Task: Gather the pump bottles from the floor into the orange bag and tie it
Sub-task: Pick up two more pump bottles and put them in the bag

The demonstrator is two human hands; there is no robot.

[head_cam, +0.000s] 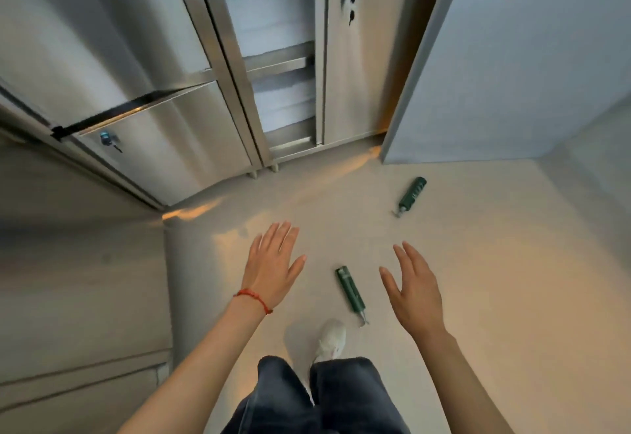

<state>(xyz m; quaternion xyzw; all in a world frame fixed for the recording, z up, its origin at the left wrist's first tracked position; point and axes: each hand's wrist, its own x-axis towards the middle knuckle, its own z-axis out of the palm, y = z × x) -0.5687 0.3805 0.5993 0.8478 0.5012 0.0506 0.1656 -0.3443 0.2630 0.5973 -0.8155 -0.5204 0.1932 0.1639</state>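
Note:
Two dark green pump bottles lie flat on the pale floor. The near bottle (350, 292) lies between my hands, its pump head pointing toward my feet. The far bottle (412, 194) lies further off to the right, near the wall. My left hand (271, 264) is stretched out, fingers spread, empty, to the left of the near bottle; a red cord is on its wrist. My right hand (411, 288) is also spread and empty, just right of the near bottle. Both hands are above the floor and touch nothing. No orange bag is in view.
Steel cabinets (164, 139) with a lock stand at the left and back, and a steel shelf unit (283, 98) stands behind them. A grey wall panel (512, 75) rises at the right. My white shoe (331, 338) and dark trousers (317, 396) are below.

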